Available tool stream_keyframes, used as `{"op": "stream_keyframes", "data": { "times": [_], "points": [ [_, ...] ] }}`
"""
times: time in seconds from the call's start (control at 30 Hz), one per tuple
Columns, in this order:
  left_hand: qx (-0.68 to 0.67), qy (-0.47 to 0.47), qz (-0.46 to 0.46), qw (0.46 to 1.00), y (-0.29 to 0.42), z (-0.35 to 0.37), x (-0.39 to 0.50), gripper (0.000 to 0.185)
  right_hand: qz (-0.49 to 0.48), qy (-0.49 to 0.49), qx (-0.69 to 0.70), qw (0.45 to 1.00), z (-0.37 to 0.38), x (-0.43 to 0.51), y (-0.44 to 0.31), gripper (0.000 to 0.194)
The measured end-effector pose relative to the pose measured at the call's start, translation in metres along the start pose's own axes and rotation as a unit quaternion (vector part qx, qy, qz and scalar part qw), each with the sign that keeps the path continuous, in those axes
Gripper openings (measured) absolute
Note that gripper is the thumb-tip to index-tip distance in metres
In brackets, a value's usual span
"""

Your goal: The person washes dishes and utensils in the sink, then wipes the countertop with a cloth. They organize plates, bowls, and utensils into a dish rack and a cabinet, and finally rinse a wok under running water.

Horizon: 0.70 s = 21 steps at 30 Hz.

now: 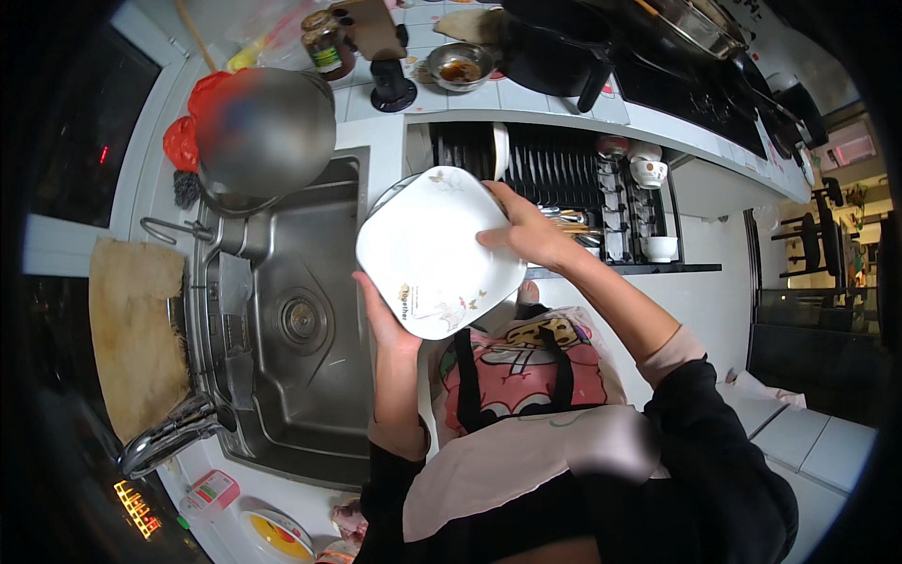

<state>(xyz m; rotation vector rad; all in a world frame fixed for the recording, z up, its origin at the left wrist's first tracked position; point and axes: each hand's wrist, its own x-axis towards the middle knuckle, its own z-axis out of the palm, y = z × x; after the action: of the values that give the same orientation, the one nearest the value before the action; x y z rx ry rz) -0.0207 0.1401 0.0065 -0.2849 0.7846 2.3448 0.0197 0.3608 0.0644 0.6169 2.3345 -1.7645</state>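
Observation:
A white square plate with rounded corners and a printed floral pattern (437, 247) is held between both hands, with the rim of at least one more dish (392, 192) showing behind its upper left edge. My left hand (387, 317) supports it from the lower left, fingers mostly hidden behind it. At its right edge my right hand (518, 229) grips, thumb on the upper face. Beyond the plate is a pulled-out drawer with a black dish rack (550, 162), holding an upright white plate (501, 151), white bowls (648, 174) and cutlery (574, 224).
A stainless steel sink (317, 402) lies at the left, its faucet (169, 437) near the window. On the tiled counter stand a small metal bowl with brown liquid (460, 67), a jar (328, 46), a phone stand (392, 88) and a black pot (550, 53). A cooktop (690, 99) is beyond.

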Motion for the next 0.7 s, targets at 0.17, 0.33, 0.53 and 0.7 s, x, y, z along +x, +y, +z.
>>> {"op": "stream_keyframes", "data": {
  "times": [0.17, 0.33, 0.53, 0.7],
  "points": [
    [-0.014, -0.019, -0.073, 0.997, -0.063, 0.029, 0.038, 0.081, -0.014, 0.105, 0.013, 0.994, -0.062, -0.021, 0.052, 0.074],
    [0.024, -0.018, -0.119, 0.992, -0.121, 0.052, 0.066, 0.078, 0.061, 0.114, 0.208, 0.970, -0.115, -0.047, 0.097, 0.074],
    [0.108, -0.019, -0.107, 0.988, -0.176, 0.089, 0.082, 0.073, 0.100, 0.128, 0.293, 0.942, -0.162, -0.067, 0.136, 0.086],
    [0.075, -0.003, -0.138, 0.988, -0.219, 0.111, 0.098, 0.075, 0.001, 0.208, 0.175, 0.962, -0.185, -0.075, 0.161, 0.080]
  ]
}}
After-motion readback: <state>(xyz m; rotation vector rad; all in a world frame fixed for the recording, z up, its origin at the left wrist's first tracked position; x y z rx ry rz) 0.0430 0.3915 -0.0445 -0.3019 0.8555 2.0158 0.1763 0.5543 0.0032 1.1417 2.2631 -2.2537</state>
